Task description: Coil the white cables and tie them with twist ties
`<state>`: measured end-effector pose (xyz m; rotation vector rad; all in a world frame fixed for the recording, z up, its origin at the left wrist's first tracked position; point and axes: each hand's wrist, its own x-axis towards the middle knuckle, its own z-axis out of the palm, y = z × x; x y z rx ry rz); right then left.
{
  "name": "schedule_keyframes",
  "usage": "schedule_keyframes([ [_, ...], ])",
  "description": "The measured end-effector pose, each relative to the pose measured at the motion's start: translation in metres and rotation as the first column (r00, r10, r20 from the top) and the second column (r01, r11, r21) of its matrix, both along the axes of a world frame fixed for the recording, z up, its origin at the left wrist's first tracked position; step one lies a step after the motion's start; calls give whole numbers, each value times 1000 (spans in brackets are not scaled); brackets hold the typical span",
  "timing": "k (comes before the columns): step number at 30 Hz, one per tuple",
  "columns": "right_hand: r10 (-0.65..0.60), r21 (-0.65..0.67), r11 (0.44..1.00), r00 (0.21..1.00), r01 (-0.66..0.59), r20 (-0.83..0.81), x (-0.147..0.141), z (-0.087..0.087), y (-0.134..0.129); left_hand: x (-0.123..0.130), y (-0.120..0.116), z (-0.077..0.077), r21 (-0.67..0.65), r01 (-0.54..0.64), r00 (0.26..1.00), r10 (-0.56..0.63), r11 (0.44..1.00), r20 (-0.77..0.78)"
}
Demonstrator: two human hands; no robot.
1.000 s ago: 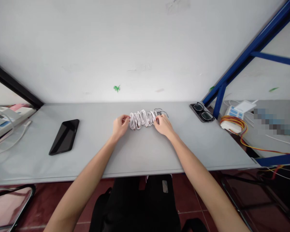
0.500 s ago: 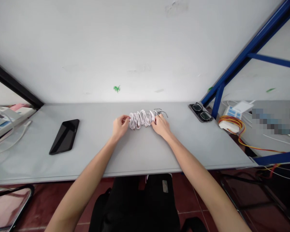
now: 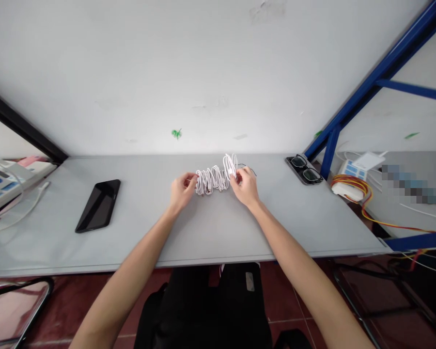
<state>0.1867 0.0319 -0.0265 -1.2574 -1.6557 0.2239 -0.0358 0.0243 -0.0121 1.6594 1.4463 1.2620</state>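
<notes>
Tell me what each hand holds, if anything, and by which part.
The right hand holds a white cable coil by its lower end. The left hand is at the left end of the row of coils; whether it grips one is unclear.

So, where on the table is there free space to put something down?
Free: between the black device and the left hand; also between the right forearm and the glasses. Crowded: between the left hand and the right hand, with white cable bundles.

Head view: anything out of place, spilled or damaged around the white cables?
I see nothing spilled or damaged there. One coil sits higher than the row of white cables, but the right hand is holding it. Behind, a green mark looks odd on the pale wall.
</notes>
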Motion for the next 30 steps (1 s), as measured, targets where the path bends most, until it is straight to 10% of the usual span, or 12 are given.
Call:
schedule_keyframes([
  [11,308,23,951,946,-307,-99,-30,6,-23,32,-14,3,15,376,898,-369,926,238],
  [21,342,-201,761,645,-617,-684,-30,8,-20,29,-16,8,-68,370,873,-321,927,366],
  [30,308,-294,602,556,-742,-772,-25,2,-14,30,-13,-3,-120,344,896,-287,931,339],
])
